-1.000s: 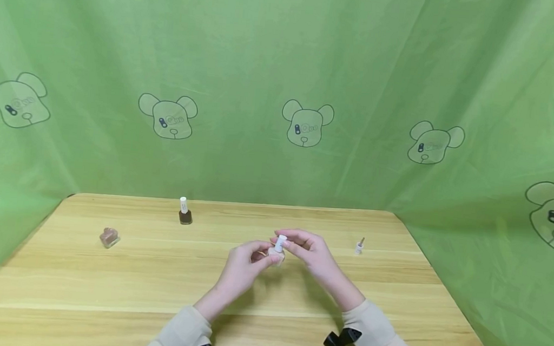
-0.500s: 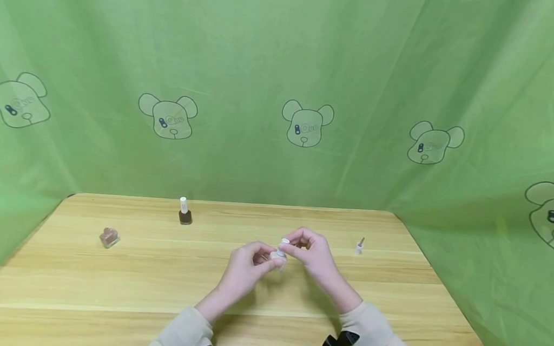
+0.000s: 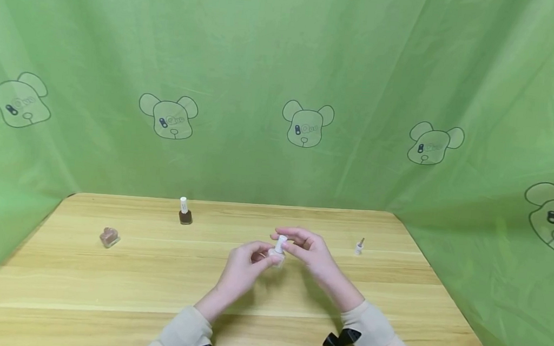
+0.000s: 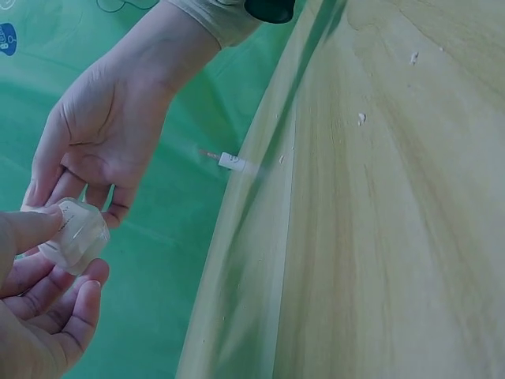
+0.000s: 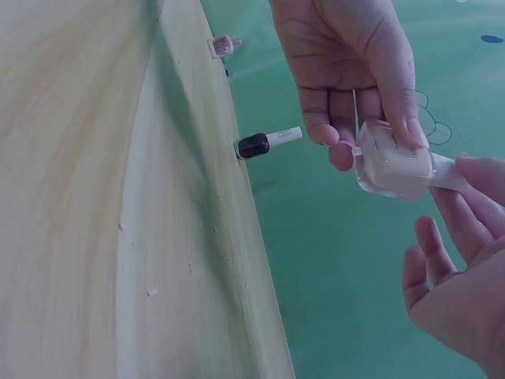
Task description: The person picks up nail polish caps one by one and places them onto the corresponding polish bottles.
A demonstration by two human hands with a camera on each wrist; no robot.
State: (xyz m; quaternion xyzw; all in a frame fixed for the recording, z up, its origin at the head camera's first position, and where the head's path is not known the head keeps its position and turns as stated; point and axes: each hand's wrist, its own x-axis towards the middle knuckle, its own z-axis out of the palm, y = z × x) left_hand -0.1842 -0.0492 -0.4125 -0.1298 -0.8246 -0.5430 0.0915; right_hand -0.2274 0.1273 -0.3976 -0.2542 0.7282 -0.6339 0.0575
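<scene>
While clad in pale sleeves above the front of the desk, wears a black camera at each wrist. In the left hand, grips the clear glass of the white bottle, with thumb and fingers clamped on its sides. With the right hand, pinches the cap at the bottle's neck. Holds both up off the surface, about midway between the left and right edges, with the cap uppermost and leaning slightly toward the right edge. Has, near the left edge, a squat pink bottle; near the right edge, a loose cap standing with its brush pointing up. Farther off, close to the far edge and left of its middle, has an upright dark bottle with a tall white top. Beyond the far edge, faces a green cloth printed with outlined animal heads.
</scene>
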